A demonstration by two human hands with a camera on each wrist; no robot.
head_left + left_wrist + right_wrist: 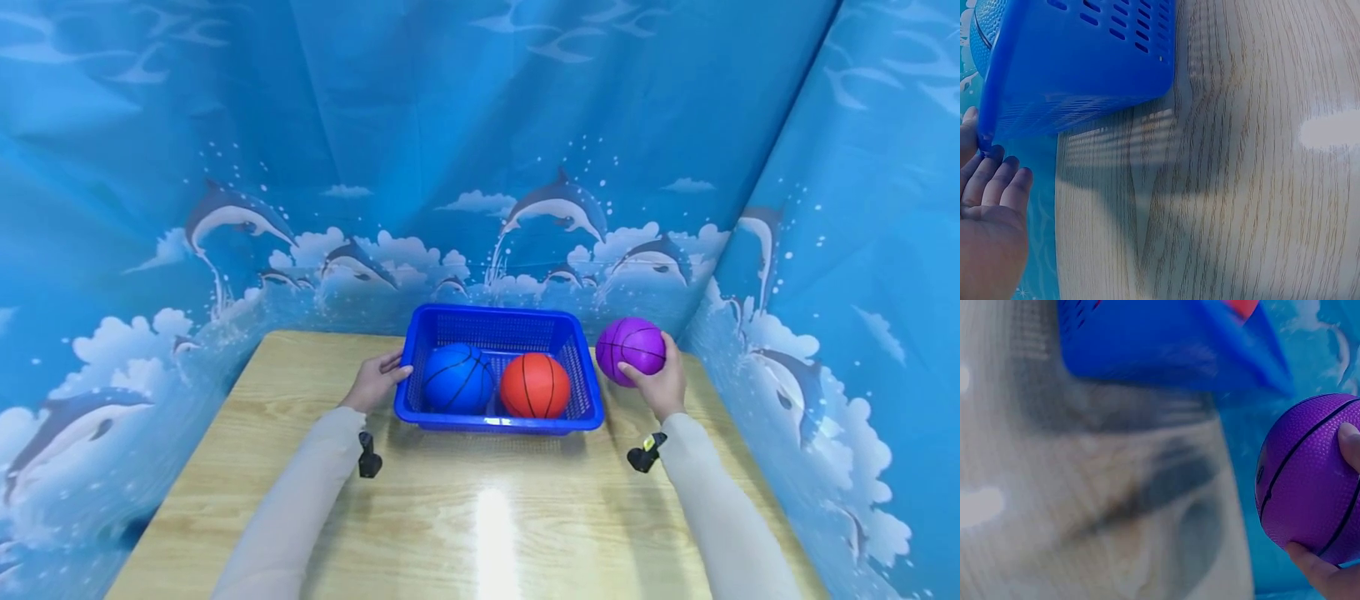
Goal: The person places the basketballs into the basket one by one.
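Note:
A blue plastic basket (487, 423) stands on the table, holding a blue ball (458, 378) on its left and an orange-red ball (536, 386) on its right. My left hand (375, 380) pinches the basket's left rim, thumb on top and fingers beneath, as the left wrist view also shows. Just right of the basket, my right hand (662, 382) grips a small purple basketball (632, 351) with thumb and fingers spread around it. In the right wrist view the purple ball (1310, 481) appears held up off the table, apart from the basket wall (1141, 356).
The wood-grain table (450, 517) has its far edge just behind the basket. A blue dolphin-print curtain (420, 167) hangs behind it and along both sides. Small black devices (368, 456) are strapped at both wrists.

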